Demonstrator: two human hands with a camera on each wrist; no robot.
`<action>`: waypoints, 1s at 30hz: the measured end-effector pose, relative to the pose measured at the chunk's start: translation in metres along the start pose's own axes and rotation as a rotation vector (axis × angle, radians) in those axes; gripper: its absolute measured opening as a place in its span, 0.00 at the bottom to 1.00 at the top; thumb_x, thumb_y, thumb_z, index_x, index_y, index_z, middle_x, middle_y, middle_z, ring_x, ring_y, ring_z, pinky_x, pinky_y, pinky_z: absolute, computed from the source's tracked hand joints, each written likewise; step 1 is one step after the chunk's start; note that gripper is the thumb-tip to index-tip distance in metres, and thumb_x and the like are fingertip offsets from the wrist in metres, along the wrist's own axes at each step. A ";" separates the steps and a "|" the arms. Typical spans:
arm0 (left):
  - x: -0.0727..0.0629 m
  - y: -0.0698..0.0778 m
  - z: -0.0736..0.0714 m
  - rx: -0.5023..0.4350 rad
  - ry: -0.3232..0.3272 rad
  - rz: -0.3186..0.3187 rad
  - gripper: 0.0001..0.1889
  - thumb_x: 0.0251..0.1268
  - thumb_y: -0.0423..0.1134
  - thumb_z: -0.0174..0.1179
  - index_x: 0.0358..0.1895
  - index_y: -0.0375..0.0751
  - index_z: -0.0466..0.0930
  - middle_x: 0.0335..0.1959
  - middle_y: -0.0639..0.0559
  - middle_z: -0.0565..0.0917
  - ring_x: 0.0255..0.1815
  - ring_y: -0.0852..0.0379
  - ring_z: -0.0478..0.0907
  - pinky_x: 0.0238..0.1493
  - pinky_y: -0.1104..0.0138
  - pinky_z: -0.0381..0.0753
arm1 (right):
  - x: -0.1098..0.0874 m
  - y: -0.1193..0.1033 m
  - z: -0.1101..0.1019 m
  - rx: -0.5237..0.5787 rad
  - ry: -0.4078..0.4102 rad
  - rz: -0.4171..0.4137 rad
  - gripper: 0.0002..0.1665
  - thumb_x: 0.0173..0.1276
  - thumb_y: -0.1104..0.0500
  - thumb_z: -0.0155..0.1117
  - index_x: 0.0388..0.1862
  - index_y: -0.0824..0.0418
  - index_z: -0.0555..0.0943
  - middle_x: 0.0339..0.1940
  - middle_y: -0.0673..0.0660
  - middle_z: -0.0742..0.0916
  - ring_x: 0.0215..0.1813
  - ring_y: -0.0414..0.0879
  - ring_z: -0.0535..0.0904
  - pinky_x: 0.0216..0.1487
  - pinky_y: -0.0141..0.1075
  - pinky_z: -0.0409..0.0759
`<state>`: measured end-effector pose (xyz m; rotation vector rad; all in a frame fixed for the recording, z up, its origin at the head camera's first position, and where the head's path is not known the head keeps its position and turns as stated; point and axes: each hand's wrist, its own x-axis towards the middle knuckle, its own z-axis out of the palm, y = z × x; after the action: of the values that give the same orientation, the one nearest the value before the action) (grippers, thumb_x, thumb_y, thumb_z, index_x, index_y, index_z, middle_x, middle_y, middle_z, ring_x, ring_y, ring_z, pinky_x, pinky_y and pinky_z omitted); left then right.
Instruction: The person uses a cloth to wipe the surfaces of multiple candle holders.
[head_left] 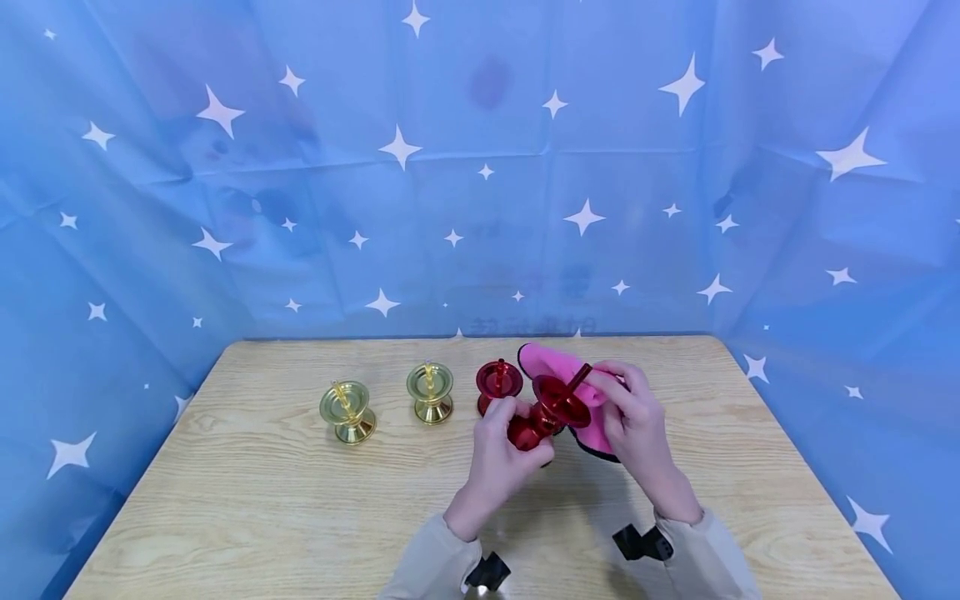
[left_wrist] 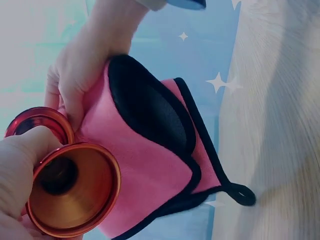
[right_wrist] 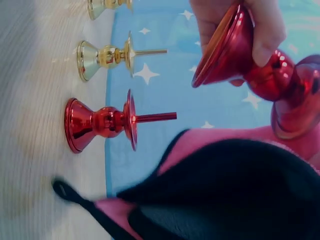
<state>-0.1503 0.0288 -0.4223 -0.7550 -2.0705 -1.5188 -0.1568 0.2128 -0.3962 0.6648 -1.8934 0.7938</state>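
My left hand grips a shiny red metal candlestick by its base and stem. It is tilted, with its dish and thin post leaning up to the right; in the left wrist view its hollow base faces the camera. My right hand pinches a pink cloth with black edging and a hanging loop. The cloth lies up against the candlestick's dish and post, and the right fingers are close to the post. Behind the left hand, a second red candlestick stands upright on the table.
Two gold candlesticks, one nearer and one farther left, stand upright on the light wood table. A blue curtain with white stars hangs behind the table and along its sides.
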 end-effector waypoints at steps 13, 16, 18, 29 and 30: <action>0.001 -0.004 0.002 0.033 0.093 0.007 0.15 0.33 0.31 0.66 0.30 0.37 0.73 0.30 0.48 0.81 0.33 0.56 0.73 0.30 0.71 0.74 | -0.004 -0.002 0.000 -0.040 -0.096 -0.019 0.22 0.54 0.79 0.50 0.38 0.62 0.85 0.39 0.63 0.81 0.42 0.56 0.76 0.39 0.35 0.74; -0.001 -0.007 0.005 0.061 0.114 0.022 0.15 0.32 0.31 0.66 0.30 0.36 0.73 0.29 0.48 0.80 0.32 0.56 0.72 0.30 0.70 0.74 | -0.005 -0.014 -0.008 -0.071 -0.139 0.023 0.24 0.49 0.82 0.51 0.38 0.63 0.84 0.37 0.62 0.81 0.40 0.55 0.76 0.38 0.34 0.73; -0.002 -0.008 0.006 0.077 0.127 0.039 0.16 0.31 0.31 0.65 0.30 0.36 0.74 0.28 0.48 0.79 0.32 0.56 0.72 0.30 0.70 0.74 | -0.005 -0.022 -0.013 -0.078 -0.166 0.044 0.25 0.47 0.82 0.50 0.38 0.63 0.85 0.36 0.61 0.81 0.40 0.54 0.75 0.37 0.33 0.73; 0.000 -0.009 0.005 0.336 0.128 0.214 0.16 0.33 0.29 0.66 0.31 0.36 0.73 0.28 0.50 0.77 0.37 0.52 0.72 0.41 0.64 0.73 | 0.005 -0.066 -0.018 -0.048 -0.093 0.230 0.23 0.46 0.79 0.59 0.42 0.66 0.83 0.35 0.57 0.85 0.33 0.43 0.78 0.31 0.21 0.72; 0.000 -0.009 0.005 0.356 0.130 0.219 0.16 0.34 0.29 0.67 0.31 0.36 0.73 0.28 0.50 0.77 0.37 0.52 0.72 0.41 0.64 0.73 | 0.006 -0.069 -0.016 -0.056 -0.059 0.249 0.22 0.46 0.78 0.60 0.41 0.67 0.84 0.34 0.57 0.85 0.33 0.43 0.79 0.32 0.20 0.73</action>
<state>-0.1564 0.0312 -0.4301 -0.6978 -2.0095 -1.0170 -0.1003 0.1803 -0.3688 0.4267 -2.0702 0.8818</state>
